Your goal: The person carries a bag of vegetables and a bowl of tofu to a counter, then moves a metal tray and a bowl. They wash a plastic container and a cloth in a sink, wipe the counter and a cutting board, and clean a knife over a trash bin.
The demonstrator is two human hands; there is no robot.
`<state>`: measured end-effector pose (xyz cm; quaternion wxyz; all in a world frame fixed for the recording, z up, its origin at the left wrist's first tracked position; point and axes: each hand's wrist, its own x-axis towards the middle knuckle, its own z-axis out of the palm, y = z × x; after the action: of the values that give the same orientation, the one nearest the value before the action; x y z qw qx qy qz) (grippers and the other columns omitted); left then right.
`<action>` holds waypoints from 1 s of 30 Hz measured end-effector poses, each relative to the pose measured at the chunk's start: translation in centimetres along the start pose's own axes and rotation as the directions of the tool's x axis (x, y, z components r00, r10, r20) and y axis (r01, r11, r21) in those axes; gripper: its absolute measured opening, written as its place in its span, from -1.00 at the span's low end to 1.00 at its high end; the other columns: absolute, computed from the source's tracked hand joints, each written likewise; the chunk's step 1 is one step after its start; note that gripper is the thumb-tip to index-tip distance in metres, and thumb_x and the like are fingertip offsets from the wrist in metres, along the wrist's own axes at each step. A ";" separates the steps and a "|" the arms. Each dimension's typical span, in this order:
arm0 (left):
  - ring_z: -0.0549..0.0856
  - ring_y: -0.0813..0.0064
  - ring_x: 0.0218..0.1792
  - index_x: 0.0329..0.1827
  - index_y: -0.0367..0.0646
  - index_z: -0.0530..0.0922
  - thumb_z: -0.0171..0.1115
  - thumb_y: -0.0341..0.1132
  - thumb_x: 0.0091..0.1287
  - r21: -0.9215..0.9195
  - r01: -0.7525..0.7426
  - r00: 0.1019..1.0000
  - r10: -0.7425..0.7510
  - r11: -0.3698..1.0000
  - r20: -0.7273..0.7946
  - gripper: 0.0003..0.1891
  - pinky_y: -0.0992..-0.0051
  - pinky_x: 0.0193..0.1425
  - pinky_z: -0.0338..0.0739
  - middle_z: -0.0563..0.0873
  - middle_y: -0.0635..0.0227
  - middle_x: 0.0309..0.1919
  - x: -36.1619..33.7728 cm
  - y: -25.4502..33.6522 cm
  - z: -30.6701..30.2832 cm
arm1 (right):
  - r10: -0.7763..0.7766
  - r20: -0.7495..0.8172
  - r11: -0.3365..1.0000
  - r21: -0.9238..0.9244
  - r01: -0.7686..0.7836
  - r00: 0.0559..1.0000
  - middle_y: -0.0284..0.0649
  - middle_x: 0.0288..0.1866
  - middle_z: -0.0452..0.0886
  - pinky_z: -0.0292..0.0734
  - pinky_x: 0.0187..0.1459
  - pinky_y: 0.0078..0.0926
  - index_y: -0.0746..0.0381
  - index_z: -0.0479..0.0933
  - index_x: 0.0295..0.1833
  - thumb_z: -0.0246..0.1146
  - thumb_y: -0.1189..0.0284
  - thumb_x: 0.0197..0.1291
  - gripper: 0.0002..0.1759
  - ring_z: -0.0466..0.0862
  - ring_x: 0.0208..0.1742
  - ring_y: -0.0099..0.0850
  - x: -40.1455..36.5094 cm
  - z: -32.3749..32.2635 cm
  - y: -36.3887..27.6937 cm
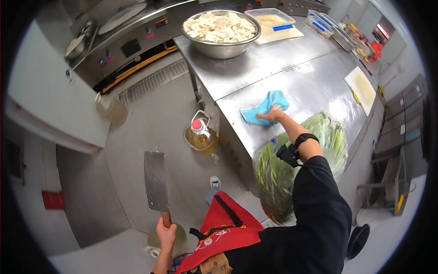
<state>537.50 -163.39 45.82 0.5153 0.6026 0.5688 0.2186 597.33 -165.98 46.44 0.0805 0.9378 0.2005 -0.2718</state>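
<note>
My left hand (166,234) is closed round the wooden handle of a cleaver (156,181). Its broad blade points away from me, above the floor beside the table. My right hand (274,114) presses on a blue cloth (262,109) that lies bunched on the steel table (255,81); the fingers rest over the cloth, partly gripping it. Under my right forearm sits a large clear plastic bag of green leafy vegetables (276,180) at the table's near end.
A steel bowl of white cubes (222,45) stands at the table's far left, beside a clear plastic tub (271,19). A white cutting board (362,90) lies at the right edge. Oil jugs stand on the floor, one (200,139) against the table.
</note>
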 end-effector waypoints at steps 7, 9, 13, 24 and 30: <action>0.24 0.70 -0.59 -0.55 -0.18 0.24 0.06 -0.53 -0.16 0.103 0.005 0.986 -0.022 0.995 0.168 -0.83 0.60 -0.58 0.16 0.24 0.55 -0.65 10.4 4.6 0.4 | -0.174 -0.576 0.950 0.114 0.289 0.799 0.18 0.27 0.09 0.07 0.23 -0.04 0.33 0.16 0.18 0.23 0.21 -0.06 -0.28 0.13 0.31 0.03 6.5 -0.5 -3.1; 0.24 0.70 -0.60 -0.56 -0.18 0.24 0.07 -0.52 -0.16 0.100 0.023 0.982 -0.042 0.995 0.186 -0.83 0.60 -0.60 0.15 0.25 0.55 -0.65 13.0 7.0 1.4 | -0.206 -0.770 0.843 0.173 0.509 0.603 0.07 -0.04 0.34 0.31 0.01 -0.20 0.34 0.32 -0.16 0.19 0.45 -0.17 -0.61 0.38 0.02 -0.05 7.3 -1.8 -2.0; 0.24 0.71 -0.61 -0.59 -0.20 0.24 0.10 -0.51 -0.16 0.087 0.019 0.968 -0.040 0.996 0.246 -0.82 0.60 -0.61 0.14 0.25 0.55 -0.65 17.3 8.4 1.6 | 0.061 -0.870 0.674 0.398 0.622 0.490 0.01 -0.21 0.39 0.33 -0.10 -0.32 0.35 0.35 -0.24 0.08 0.49 -0.11 -0.75 0.43 -0.11 -0.16 6.3 -6.2 5.0; 0.41 0.48 -0.57 -0.43 -0.29 0.40 0.19 -0.42 -0.22 0.555 -0.042 0.926 -0.177 0.831 0.334 -0.75 0.46 -0.45 0.37 0.42 0.24 -0.66 20.3 12.1 -1.8 | 0.180 -0.871 0.935 0.297 0.196 0.458 -0.02 0.14 0.41 0.24 0.17 -0.22 0.18 0.43 0.08 -0.02 0.58 -0.08 -0.50 0.38 0.17 -0.10 13.6 -4.2 10.2; 0.53 0.12 -0.51 -0.43 -0.27 0.39 0.19 -0.38 -0.21 0.646 -0.147 0.907 -0.159 0.749 0.391 -0.74 0.34 -0.40 0.41 0.51 0.08 -0.60 22.5 13.5 -0.3 | -0.190 -0.901 0.790 0.097 0.606 0.391 -0.07 0.07 0.48 0.27 0.10 -0.15 0.18 0.46 0.02 0.01 0.68 -0.19 -0.47 0.43 0.10 -0.09 7.0 -4.2 -7.9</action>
<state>549.20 -140.40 50.44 0.3790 0.7761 0.4858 -0.1343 601.42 -155.40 45.79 -0.2985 0.8584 0.3755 0.1817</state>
